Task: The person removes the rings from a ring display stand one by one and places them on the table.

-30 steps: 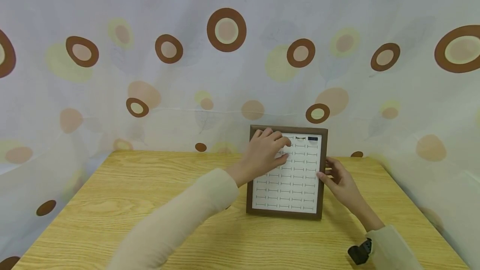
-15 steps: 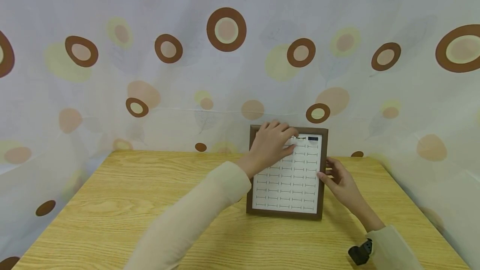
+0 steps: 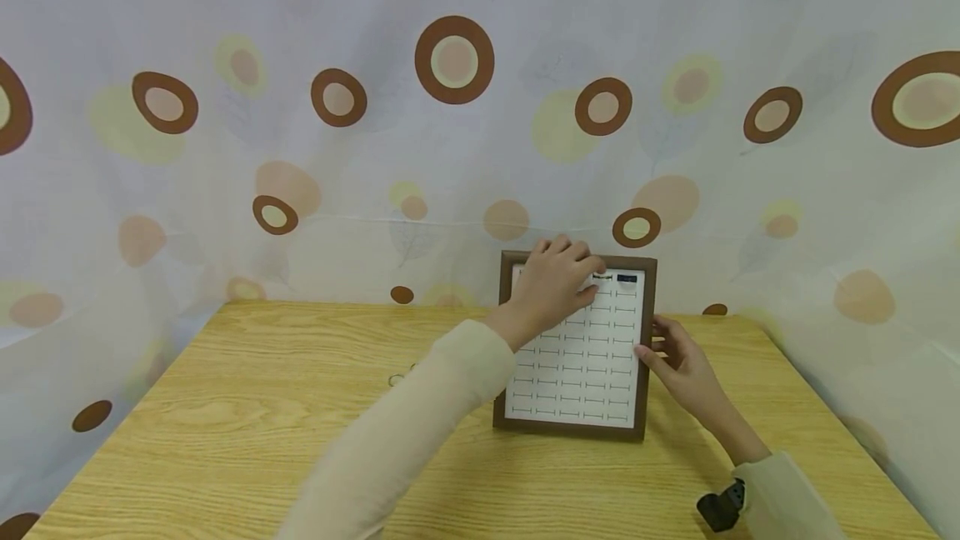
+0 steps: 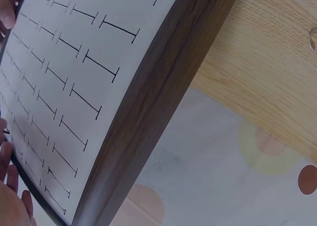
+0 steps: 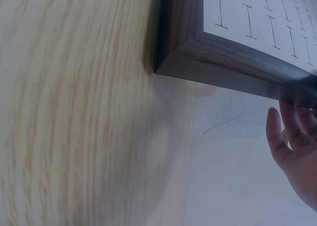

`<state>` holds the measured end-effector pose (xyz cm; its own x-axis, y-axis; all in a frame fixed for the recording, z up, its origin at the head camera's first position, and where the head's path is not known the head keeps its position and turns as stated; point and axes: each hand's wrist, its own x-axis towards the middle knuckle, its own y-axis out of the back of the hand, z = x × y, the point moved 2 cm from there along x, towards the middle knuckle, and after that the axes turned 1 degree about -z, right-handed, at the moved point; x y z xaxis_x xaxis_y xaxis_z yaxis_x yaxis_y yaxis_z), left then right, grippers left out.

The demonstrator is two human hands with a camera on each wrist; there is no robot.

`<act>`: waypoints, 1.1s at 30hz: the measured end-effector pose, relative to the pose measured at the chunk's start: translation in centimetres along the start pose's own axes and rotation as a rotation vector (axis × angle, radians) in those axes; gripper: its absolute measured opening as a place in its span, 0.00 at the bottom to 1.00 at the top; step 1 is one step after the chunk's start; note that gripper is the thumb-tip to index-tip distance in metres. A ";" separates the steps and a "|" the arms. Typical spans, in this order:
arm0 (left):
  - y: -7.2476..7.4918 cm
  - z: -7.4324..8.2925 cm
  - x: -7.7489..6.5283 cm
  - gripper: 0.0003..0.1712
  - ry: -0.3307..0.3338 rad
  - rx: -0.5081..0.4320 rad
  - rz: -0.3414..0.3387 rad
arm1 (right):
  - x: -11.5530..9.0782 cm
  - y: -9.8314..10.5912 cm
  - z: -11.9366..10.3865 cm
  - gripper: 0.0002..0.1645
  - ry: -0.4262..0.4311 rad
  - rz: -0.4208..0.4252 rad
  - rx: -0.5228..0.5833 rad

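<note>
A brown-framed white board [image 3: 577, 373] with rows of I-shaped slits stands tilted on the table near the curtain. My right hand [image 3: 682, 365] holds its right edge, thumb in front and fingers behind; in the right wrist view those fingers [image 5: 290, 129] touch the frame's side. My left hand [image 3: 553, 282] is at the board's top, fingers bent and thumb apart from the index fingertip, right beside a small gold-and-dark piece [image 3: 603, 277] in a top-row slit. That piece is too small to name. A dark blue piece [image 3: 627, 278] sits in the top-right slit.
The wooden table [image 3: 247, 407] reaches back to a patterned curtain [image 3: 465, 157]. A small thin ring [image 3: 396, 379] lies on the table left of the board, partly beside the left sleeve [image 3: 420, 407]. A black device [image 3: 722, 507] is at the right wrist.
My left hand has moved right along the board's top, from left of the gold-and-dark piece to right beside it. The thin ring on the table has come into sight. My right hand keeps its place.
</note>
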<state>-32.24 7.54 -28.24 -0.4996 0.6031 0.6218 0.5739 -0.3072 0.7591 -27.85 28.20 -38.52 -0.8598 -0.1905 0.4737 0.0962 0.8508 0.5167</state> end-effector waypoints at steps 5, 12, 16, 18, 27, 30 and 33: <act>-0.3 0.2 0.1 0.11 0.009 0.015 -0.011 | 0.0 -0.1 -0.3 0.27 0.009 0.003 0.016; -0.7 0.3 0.0 0.09 0.010 0.021 0.014 | 0.0 -0.1 -0.4 0.27 0.015 0.004 0.021; -0.8 0.3 0.0 0.08 0.018 -0.001 0.035 | -0.1 -0.1 -0.3 0.27 0.018 0.008 0.016; -0.7 0.3 0.1 0.07 0.026 -0.006 0.045 | -0.1 -0.1 -0.3 0.27 0.018 0.011 0.014; -0.7 0.5 0.4 0.06 0.069 -0.001 0.041 | 0.0 -0.1 -0.1 0.27 0.011 0.011 0.018; -0.6 0.5 0.4 0.06 0.082 -0.007 0.030 | 0.0 -0.1 -0.2 0.27 0.014 0.012 0.023; -0.5 0.6 0.4 0.05 0.097 -0.006 0.013 | 0.0 -0.1 -0.2 0.26 0.020 0.013 0.024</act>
<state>-32.38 8.36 -28.50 -0.5524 0.5253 0.6472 0.5770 -0.3194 0.7517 -27.77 27.98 -38.43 -0.8486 -0.1885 0.4944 0.0952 0.8647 0.4932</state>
